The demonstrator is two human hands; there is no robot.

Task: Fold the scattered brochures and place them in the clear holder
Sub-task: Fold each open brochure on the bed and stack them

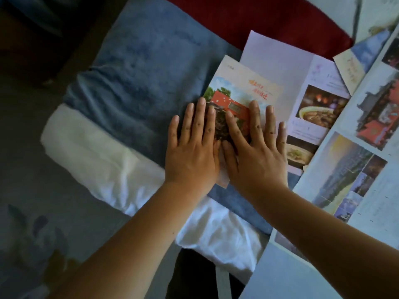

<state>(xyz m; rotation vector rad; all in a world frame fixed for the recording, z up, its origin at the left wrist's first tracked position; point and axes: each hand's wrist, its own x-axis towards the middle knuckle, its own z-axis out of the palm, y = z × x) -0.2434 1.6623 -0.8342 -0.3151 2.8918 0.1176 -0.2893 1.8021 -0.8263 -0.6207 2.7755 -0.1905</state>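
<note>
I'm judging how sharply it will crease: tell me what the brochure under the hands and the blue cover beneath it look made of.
Brochure: printed paper, possibly coated stock. It lies thin and flat with crisp straight edges and colour photo printing, though the blur hides any gloss. Blue cover: soft plush or fleece-like fabric, matte, with a mottled nap and rumpled folds.

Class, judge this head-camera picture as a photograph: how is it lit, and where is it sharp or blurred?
Head view: dim, bluish light; the left hand and right hand pressing the folded paper brochure with the red building look sharpest; the unfolded photo-printed brochures at right are soft, smeared.
</note>
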